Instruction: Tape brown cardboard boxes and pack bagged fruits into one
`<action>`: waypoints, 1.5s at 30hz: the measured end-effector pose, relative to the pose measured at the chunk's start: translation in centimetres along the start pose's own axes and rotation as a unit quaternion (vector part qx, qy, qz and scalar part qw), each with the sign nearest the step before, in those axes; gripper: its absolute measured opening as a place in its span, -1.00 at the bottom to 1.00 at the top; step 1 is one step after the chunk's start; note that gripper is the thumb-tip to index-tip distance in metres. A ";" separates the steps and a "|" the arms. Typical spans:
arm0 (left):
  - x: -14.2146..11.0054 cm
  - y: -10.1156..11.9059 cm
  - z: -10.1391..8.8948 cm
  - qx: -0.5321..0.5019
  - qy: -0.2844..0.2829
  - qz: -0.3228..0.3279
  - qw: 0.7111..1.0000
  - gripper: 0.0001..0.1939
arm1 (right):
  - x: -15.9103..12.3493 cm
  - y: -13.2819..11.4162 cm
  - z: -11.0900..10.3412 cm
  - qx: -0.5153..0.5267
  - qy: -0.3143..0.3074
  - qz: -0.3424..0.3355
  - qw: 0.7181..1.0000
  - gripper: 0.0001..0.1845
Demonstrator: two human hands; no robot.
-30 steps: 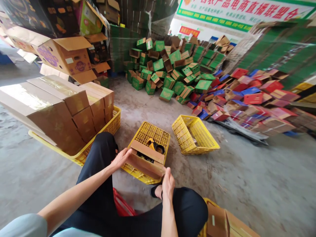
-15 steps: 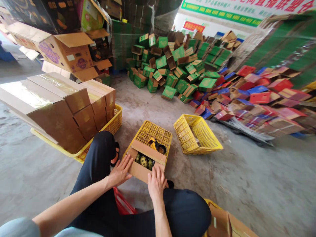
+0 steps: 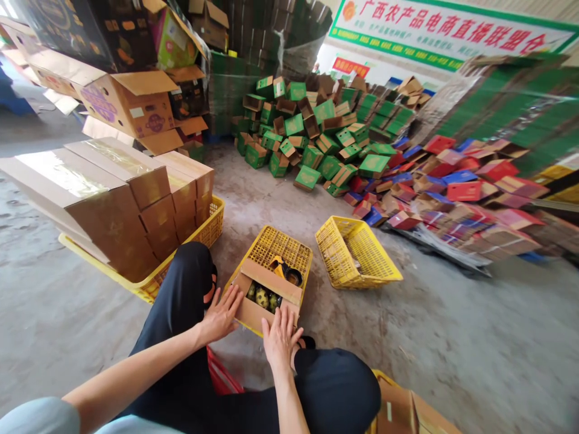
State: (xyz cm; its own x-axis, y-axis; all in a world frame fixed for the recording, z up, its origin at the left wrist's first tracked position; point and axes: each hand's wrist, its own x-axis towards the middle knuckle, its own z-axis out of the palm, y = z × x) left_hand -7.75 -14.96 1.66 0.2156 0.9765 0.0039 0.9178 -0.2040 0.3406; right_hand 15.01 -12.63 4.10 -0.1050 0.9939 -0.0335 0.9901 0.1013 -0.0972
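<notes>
A small brown cardboard box rests on an upturned yellow plastic crate between my knees. Through the gap between its flaps, round mottled green-yellow fruits show. My left hand lies with fingers spread on the left end of the box. On the near right flap rest the outstretched fingers of my right hand. A yellow and black tape dispenser lies on the crate just behind the box. What is under the fruits is hidden.
Left of my leg, a yellow crate holds several taped cartons. Another yellow crate stands tilted on the right. Heaps of green boxes and red and blue boxes lie beyond. A carton sits by my right knee.
My right hand has shifted slightly left and down along the near edge of the box, its fingers straighter. My left hand stays on the left end. The camera view has tilted up a little.
</notes>
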 end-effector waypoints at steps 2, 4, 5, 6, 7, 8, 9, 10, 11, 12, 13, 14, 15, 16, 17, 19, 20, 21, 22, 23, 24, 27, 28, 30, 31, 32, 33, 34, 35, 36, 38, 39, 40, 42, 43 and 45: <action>0.3 0.3 -0.6 -0.025 0.028 0.005 0.999 -0.17 | 0.4 0.0 -0.4 0.022 0.018 -0.022 0.999 -0.42; 1.0 0.9 -1.0 -0.051 0.050 0.017 0.997 -0.28 | 1.1 0.1 -0.8 0.062 0.020 -0.066 0.996 -0.42; 1.5 1.4 -1.2 -0.066 0.058 0.024 0.996 -0.31 | 1.7 0.1 -1.0 0.082 0.013 -0.089 0.993 -0.41; 2.0 1.8 -1.4 -0.082 0.062 0.030 0.994 -0.34 | 2.3 0.1 -1.1 0.097 0.003 -0.109 0.989 -0.40; 2.7 2.2 -1.5 -0.096 0.062 0.037 0.993 -0.37 | 3.0 0.1 -1.1 0.106 -0.007 -0.123 0.987 -0.39; 3.4 2.6 -1.7 -0.107 0.058 0.043 0.992 -0.41 | 3.7 0.2 -1.2 0.109 -0.013 -0.131 0.985 -0.40; 4.2 2.9 -1.8 -0.115 0.050 0.049 0.991 -0.45 | 4.4 0.4 -1.2 0.108 -0.013 -0.134 0.985 -0.41; 4.9 3.1 -1.9 -0.117 0.040 0.055 0.991 -0.48 | 5.1 0.5 -1.1 0.106 -0.010 -0.135 0.985 -0.43; 5.6 3.2 -2.0 -0.116 0.030 0.059 0.991 -0.50 | 5.8 0.8 -1.0 0.105 -0.005 -0.135 0.985 -0.44; 6.3 3.2 -2.0 -0.111 0.023 0.062 0.992 -0.52 | 6.4 1.1 -1.0 0.106 0.003 -0.134 0.985 -0.44; 6.9 3.0 -2.1 -0.106 0.022 0.063 0.992 -0.53 | 6.9 1.5 -1.0 0.113 0.017 -0.134 0.984 -0.42; 7.4 2.8 -2.1 -0.103 0.025 0.065 0.992 -0.53 | 7.3 1.9 -1.0 0.123 0.034 -0.137 0.982 -0.40; 7.9 2.4 -2.2 -0.102 0.030 0.069 0.992 -0.53 | 7.7 2.3 -1.0 0.137 0.053 -0.143 0.979 -0.38; 8.3 1.9 -2.3 -0.103 0.035 0.076 0.991 -0.53 | 8.1 2.6 -1.2 0.150 0.070 -0.150 0.975 -0.37; 8.7 1.3 -2.5 -0.105 0.038 0.084 0.990 -0.54 | 8.5 2.9 -1.4 0.158 0.084 -0.156 0.971 -0.35; 9.4 0.2 -3.0 -0.098 0.032 0.104 0.989 -0.58 | 9.3 3.2 -2.1 0.148 0.084 -0.153 0.973 -0.31; 9.7 -0.4 -3.3 -0.086 0.027 0.114 0.989 -0.59 | 9.8 3.2 -2.6 0.131 0.072 -0.139 0.979 -0.28; 10.0 -0.9 -3.6 -0.073 0.022 0.122 0.990 -0.60 | 10.3 3.1 -3.0 0.110 0.055 -0.119 0.985 -0.26; 10.4 -1.3 -3.8 -0.059 0.018 0.128 0.990 -0.61 | 10.7 2.9 -3.4 0.086 0.036 -0.096 0.991 -0.24; 10.7 -1.6 -3.9 -0.046 0.012 0.132 0.990 -0.61 | 11.0 2.7 -3.8 0.063 0.018 -0.075 0.995 -0.22; 11.0 -1.8 -3.9 -0.036 0.005 0.137 0.990 -0.60 | 11.2 2.4 -4.0 0.041 0.003 -0.057 0.998 -0.20; 11.8 -1.7 -3.4 -0.019 -0.015 0.154 0.988 -0.57 | 11.3 1.9 -4.0 -0.008 -0.035 -0.031 0.999 -0.10; 12.0 -1.7 -3.1 -0.017 -0.018 0.159 0.987 -0.56 | 11.3 1.9 -3.8 -0.019 -0.043 -0.027 0.999 -0.05; 12.3 -1.6 -2.6 -0.024 -0.009 0.165 0.986 -0.55 | 11.1 2.0 -3.4 -0.028 -0.056 -0.024 0.998 0.00; 12.3 -1.6 -2.4 -0.031 -0.001 0.164 0.986 -0.54 | 11.2 2.2 -3.2 -0.026 -0.062 -0.025 0.997 0.02; 12.4 -1.7 -2.3 -0.036 0.007 0.162 0.986 -0.54 | 11.3 2.4 -3.2 -0.020 -0.070 -0.028 0.997 0.03; 12.4 -1.9 -2.2 -0.037 0.016 0.161 0.986 -0.54 | 11.4 2.7 -3.2 -0.009 -0.081 -0.030 0.996 0.04; 12.5 -2.1 -2.2 -0.031 0.022 0.161 0.986 -0.55 | 11.7 2.9 -3.2 0.007 -0.095 -0.032 0.995 0.06; 12.5 -2.3 -2.3 -0.015 0.024 0.161 0.987 -0.57 | 11.9 3.3 -3.3 0.027 -0.109 -0.033 0.993 0.07; 12.6 -2.4 -2.4 0.008 0.023 0.163 0.986 -0.60 | 12.2 3.6 -3.4 0.050 -0.121 -0.033 0.991 0.08; 12.7 -2.6 -2.9 0.065 0.017 0.174 0.982 -0.62 | 12.7 4.5 -3.6 0.102 -0.133 -0.035 0.985 0.06; 12.8 -2.5 -3.3 0.091 0.016 0.181 0.979 -0.62 | 12.9 5.0 -3.7 0.126 -0.130 -0.041 0.983 0.05; 12.8 -2.5 -3.7 0.111 0.017 0.188 0.976 -0.62 | 13.0 5.5 -3.8 0.146 -0.121 -0.049 0.981 0.03; 12.7 -2.3 -5.0 0.133 0.034 0.198 0.971 -0.62 | 13.0 6.6 -4.1 0.167 -0.088 -0.068 0.980 -0.01; 12.5 -2.3 -5.7 0.136 0.044 0.200 0.969 -0.61 | 12.9 7.2 -4.4 0.165 -0.071 -0.075 0.981 -0.03; 12.2 -2.5 -7.4 0.136 0.060 0.200 0.969 -0.60 | 12.2 8.0 -5.1 0.137 -0.036 -0.073 0.987 -0.07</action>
State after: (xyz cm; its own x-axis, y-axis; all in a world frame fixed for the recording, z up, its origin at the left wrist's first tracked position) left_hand -9.92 -2.02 7.82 0.5464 0.8133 0.1999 0.8263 -0.5624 0.0299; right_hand 22.15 0.54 7.97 -0.2601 0.9631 -0.0692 0.9031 0.2173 -0.3705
